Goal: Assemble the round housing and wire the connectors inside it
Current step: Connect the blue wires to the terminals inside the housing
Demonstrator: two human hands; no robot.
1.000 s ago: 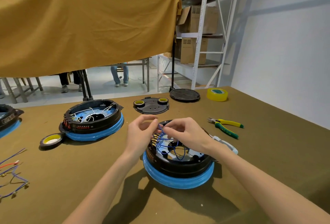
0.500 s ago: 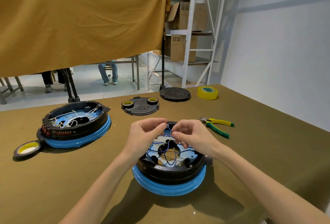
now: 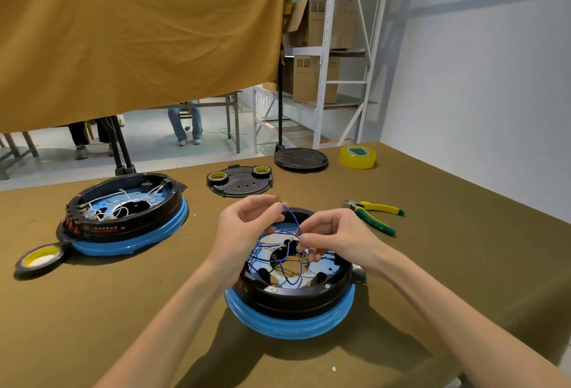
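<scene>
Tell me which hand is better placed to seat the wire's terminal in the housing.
Probably the left hand: it pinches the blue wire at its raised terminal end. The right hand grips the wire lower, over the housing.

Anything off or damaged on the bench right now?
Nothing damaged or spilled. Blue wires loop loose inside the near black round housing on its blue ring; left hand and right hand each pinch one strand. That fits mid-wiring.

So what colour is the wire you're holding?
Blue wire, pinched by both hands; head view shows it.
</scene>
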